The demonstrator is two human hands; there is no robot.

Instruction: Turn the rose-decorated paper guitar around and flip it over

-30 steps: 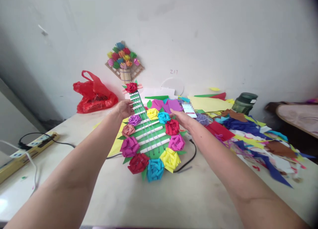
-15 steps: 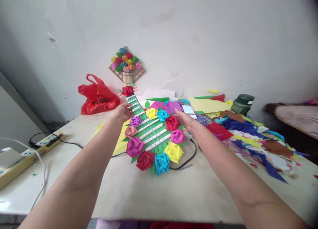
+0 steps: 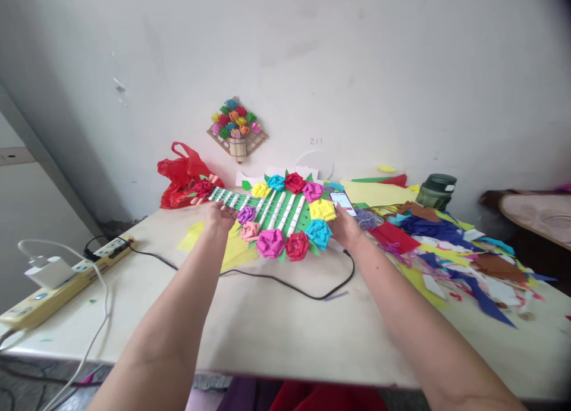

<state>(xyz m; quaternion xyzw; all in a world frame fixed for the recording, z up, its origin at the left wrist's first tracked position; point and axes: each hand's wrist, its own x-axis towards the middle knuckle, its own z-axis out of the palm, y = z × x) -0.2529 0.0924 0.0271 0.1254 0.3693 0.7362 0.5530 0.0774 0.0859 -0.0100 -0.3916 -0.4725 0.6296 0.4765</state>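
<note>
A green paper guitar point(image 3: 276, 212) ringed with coloured paper roses is lifted off the table, its neck pointing left toward a red rose at the head. My left hand point(image 3: 219, 216) grips the neck from below. My right hand point(image 3: 344, 225) holds the round body at its right edge, next to the blue and yellow roses. Both hands are closed on the craft. A yellow sheet point(image 3: 232, 251) lies on the table under it.
A black cable point(image 3: 289, 286) runs across the table. A red plastic bag point(image 3: 181, 173) sits at the back left, a power strip point(image 3: 57, 283) with a white charger at far left. Coloured paper scraps point(image 3: 450, 244), a phone point(image 3: 342, 200) and a dark green jar point(image 3: 436, 191) fill the right side. A paper bouquet point(image 3: 236, 128) hangs on the wall.
Both hands lifted the paper guitar off the table and turned it, so the neck now points left instead of away. The view pulled back from the table.
</note>
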